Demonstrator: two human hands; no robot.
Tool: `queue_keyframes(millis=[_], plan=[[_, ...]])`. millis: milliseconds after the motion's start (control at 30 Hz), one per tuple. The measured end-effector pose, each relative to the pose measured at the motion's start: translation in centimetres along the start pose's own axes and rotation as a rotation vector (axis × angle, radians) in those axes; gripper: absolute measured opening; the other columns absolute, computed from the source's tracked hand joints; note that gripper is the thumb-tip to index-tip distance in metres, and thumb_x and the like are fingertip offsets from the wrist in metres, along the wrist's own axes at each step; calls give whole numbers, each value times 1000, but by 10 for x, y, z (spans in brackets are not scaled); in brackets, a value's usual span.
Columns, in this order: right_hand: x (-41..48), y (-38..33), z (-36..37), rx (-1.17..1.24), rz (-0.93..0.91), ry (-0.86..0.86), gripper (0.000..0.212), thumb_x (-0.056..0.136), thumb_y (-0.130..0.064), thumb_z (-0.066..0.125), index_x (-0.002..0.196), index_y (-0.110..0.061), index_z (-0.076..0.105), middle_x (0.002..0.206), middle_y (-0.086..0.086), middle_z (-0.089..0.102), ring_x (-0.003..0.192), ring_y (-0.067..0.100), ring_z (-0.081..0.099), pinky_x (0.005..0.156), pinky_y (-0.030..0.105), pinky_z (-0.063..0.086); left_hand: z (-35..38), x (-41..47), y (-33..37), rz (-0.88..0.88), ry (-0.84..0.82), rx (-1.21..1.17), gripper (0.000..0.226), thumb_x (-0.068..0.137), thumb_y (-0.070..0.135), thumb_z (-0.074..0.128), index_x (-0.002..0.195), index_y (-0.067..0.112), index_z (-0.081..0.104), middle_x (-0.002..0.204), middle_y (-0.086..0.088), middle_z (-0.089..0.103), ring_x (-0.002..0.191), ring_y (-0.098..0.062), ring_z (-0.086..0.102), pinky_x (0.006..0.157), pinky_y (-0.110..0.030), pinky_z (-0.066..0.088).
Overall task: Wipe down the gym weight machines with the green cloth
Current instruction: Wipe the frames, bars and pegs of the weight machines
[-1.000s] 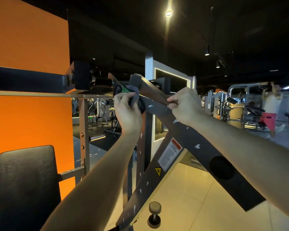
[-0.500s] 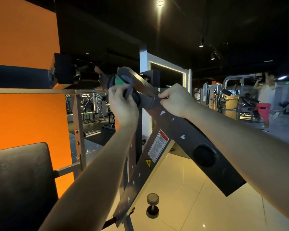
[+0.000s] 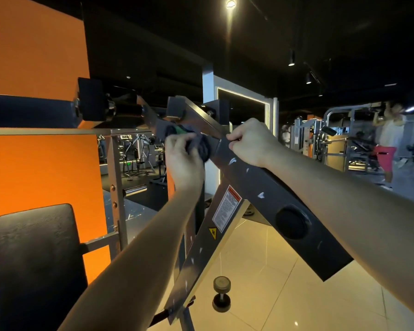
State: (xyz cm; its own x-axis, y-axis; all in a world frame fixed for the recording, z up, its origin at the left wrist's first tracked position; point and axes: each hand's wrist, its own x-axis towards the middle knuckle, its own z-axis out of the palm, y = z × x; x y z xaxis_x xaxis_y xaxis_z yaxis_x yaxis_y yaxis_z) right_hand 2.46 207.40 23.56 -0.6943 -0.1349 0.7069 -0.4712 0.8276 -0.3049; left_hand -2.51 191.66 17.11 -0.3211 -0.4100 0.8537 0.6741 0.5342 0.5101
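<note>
A dark grey lever arm (image 3: 273, 201) of the weight machine slopes down to the right, speckled with chipped paint. My left hand (image 3: 183, 158) grips a bunched cloth (image 3: 189, 137), dark grey with a green patch showing, and holds it against the round pivot where the arm joins the frame. My right hand (image 3: 247, 142) is curled over the arm's upper edge just right of the pivot, fingers wrapped on the metal. Much of the cloth is hidden inside my left fist.
A black padded seat back (image 3: 36, 261) stands at lower left before an orange wall (image 3: 34, 56). A slanted frame beam with a warning label (image 3: 226, 209) runs below the arm. A small dumbbell (image 3: 221, 293) lies on the tiled floor. A person (image 3: 387, 142) exercises far right among other machines.
My left hand with the cloth has shifted slightly down and to the right on the pivot. My right hand keeps its hold on the arm. The camera has moved a little.
</note>
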Motion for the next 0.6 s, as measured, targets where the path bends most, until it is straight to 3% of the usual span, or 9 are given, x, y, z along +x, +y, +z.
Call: queue_keyframes(millis=[167, 367, 500, 600], plan=[[-2, 0, -10, 27, 29, -31, 33, 99, -13, 64, 132, -16, 68, 137, 5, 64, 129, 22, 57, 108, 38, 44, 5, -25, 5, 8, -288, -72, 22, 96, 5, 65, 115, 13, 73, 113, 6, 55, 98, 6, 54, 96, -10, 45], [-17, 10, -31, 73, 44, -135, 30, 97, -23, 68, 127, -19, 72, 131, 2, 68, 122, 19, 61, 105, 39, 49, -1, 12, 13, -76, -56, -74, 22, 97, 12, 66, 118, 16, 70, 123, 4, 54, 111, -4, 53, 104, -20, 42], [-36, 21, -40, 38, 16, -153, 32, 96, -21, 68, 128, -18, 70, 134, 3, 67, 126, 19, 59, 103, 32, 45, 13, -20, 21, -51, -211, -86, 23, 98, 15, 65, 120, 17, 70, 121, 6, 57, 110, -5, 56, 103, -27, 49], [-46, 26, -38, 63, 24, -136, 32, 98, -20, 66, 131, -18, 68, 137, 1, 65, 129, 17, 57, 100, 26, 38, 18, -38, 27, -170, -275, -220, 21, 99, 18, 64, 119, 20, 69, 116, 9, 60, 109, -4, 59, 102, -34, 52]])
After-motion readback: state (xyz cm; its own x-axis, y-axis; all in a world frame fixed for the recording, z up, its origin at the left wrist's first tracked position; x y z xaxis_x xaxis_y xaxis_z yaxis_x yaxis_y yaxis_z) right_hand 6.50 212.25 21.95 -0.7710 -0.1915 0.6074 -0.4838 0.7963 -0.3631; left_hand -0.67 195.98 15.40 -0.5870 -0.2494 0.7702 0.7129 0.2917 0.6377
